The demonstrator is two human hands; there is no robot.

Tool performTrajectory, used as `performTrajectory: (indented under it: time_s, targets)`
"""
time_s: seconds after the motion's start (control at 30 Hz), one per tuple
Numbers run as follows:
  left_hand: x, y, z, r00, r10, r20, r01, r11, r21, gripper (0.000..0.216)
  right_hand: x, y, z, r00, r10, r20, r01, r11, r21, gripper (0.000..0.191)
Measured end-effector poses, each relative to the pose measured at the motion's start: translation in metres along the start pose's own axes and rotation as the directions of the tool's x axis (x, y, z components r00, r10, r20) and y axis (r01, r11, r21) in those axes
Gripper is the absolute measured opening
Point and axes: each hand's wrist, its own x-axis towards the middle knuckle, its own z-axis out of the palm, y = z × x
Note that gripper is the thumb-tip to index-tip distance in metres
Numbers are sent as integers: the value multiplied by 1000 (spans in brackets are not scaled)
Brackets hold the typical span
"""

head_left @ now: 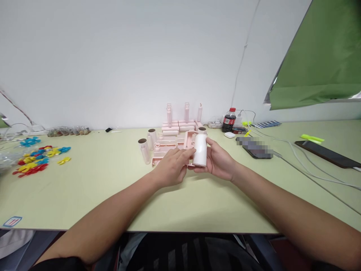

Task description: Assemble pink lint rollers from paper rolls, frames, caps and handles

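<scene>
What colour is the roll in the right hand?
The roll is white; head view shows it.

I see my right hand gripping a white roll upright, my left hand touching the pink holder beside it.

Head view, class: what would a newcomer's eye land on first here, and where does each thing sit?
First the white roll held in the right hand at the middle of the table, with the left hand beside it against a pink plastic part. Next, the bright red, yellow and blue pieces scattered at its left, and the green sheet hanging top right.
</scene>
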Motion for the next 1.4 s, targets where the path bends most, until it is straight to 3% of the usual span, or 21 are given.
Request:
performTrajectory:
  time_s: [0.1,0.33,0.57,0.9,1.0,1.17,1.27,1.4]
  targets:
    - [1,2,-4,1000,-5,-5,5,999,-38,60,0,2,2,995,-76,-67,75,997,-11,51]
    - [2,4,-4,999,-31,-34,31,999,-10,35,1,10,7,964,-231,-128,232,973,-7,40]
    - [3,1,0,992,77,-99,-68,994,86,15,1,13,15,943,-259,-208,281,956,83,45]
    - [2,3,6,963,115,-244,-100,992,74,6,-1,20,20,974,-197,-112,208,974,95,47]
    - [0,3,7,961,58,-271,-63,998,-10,26,-1,20,18,972,-205,-112,213,975,61,45]
    - [-1,2,6,975,-33,-222,6,992,-124,92,-1,27,12,983,-182,33,184,980,-72,34]
    - [-1,1,6,986,-36,-160,11,988,-157,99,0,31,8,982,-125,142,144,981,-128,33]
    - [-1,-1,6,993,-52,-102,32,981,-194,100,1,33,5,979,-133,151,157,975,-155,34]
